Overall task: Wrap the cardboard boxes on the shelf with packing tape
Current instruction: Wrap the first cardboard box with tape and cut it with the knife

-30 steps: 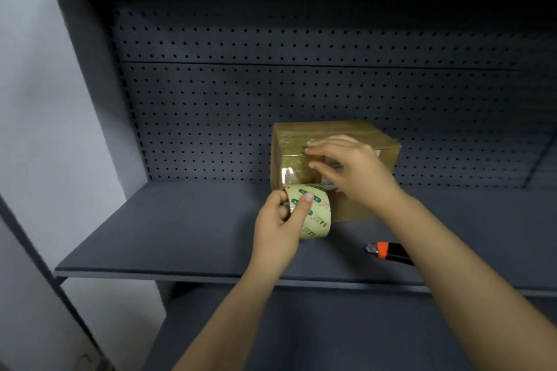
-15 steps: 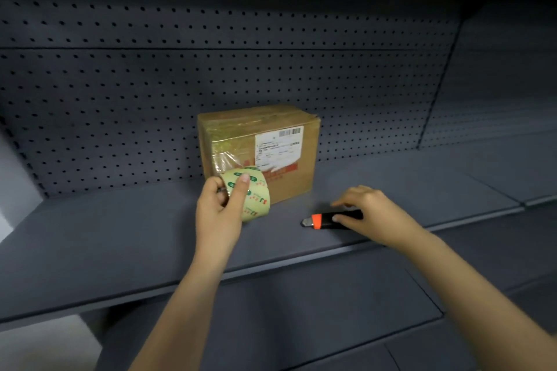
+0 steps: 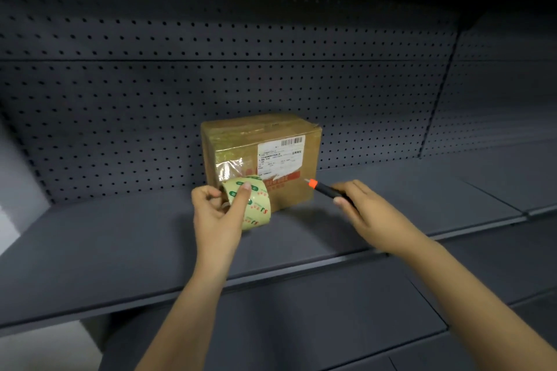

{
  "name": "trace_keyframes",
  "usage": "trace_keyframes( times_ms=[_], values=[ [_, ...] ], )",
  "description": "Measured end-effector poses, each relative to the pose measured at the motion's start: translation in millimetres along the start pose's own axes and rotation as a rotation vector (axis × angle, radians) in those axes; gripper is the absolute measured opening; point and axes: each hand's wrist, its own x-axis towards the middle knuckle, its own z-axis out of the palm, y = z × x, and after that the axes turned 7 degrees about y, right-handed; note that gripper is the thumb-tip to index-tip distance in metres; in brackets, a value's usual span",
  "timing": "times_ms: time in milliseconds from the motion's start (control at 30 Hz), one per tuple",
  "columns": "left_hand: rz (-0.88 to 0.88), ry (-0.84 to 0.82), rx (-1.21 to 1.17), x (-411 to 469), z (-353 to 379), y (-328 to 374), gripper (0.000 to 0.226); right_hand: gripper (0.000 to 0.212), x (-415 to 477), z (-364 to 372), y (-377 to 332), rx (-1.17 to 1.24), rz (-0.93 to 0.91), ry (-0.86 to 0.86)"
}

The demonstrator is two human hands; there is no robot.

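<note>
A brown cardboard box (image 3: 289, 190) with a white shipping label stands on the dark grey shelf (image 3: 120, 238), against the pegboard back. Clear tape shines on its front left and top. My left hand (image 3: 215, 214) grips a roll of packing tape (image 3: 256, 205) with green print, held at the box's lower left front; a strip runs from the roll up onto the box. My right hand (image 3: 364, 211) holds a black utility knife with an orange tip (image 3: 324, 188), lifted off the shelf and pointing left at the box's lower right front.
A perforated grey back panel (image 3: 150, 99) rises behind the box. The shelf's front edge (image 3: 271, 277) runs below my wrists, with a lower shelf (image 3: 301, 325) underneath. An adjoining shelf section (image 3: 497, 184) continues to the right.
My right hand left the box top, reached the knife lying on the shelf, gripped it and lifted it toward the box. My left hand kept the tape roll at the box.
</note>
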Motion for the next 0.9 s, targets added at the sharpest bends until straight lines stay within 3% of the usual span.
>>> trace_keyframes(
  times_ms=[133,267,467,700,900],
  values=[
    [-0.050,0.010,-0.028,6.1,2.1,-0.2,0.044,0.028,20.4,-6.4,-34.3,0.322,0.061,0.079],
    [-0.073,0.003,0.001,7.5,0.2,3.7,0.037,0.019,38.6,-2.2,-53.6,0.607,0.151,0.004],
    [-0.063,0.007,0.038,4.5,1.0,8.3,0.033,0.033,54.6,7.1,-48.6,0.672,0.039,-0.002],
    [-0.026,0.026,0.070,1.4,3.5,8.0,0.031,0.022,61.9,12.1,-44.9,0.699,-0.020,0.114],
    [-0.042,0.023,0.053,-0.4,4.0,8.1,0.032,0.016,62.3,17.7,-42.6,0.747,0.045,0.188]
  ],
)
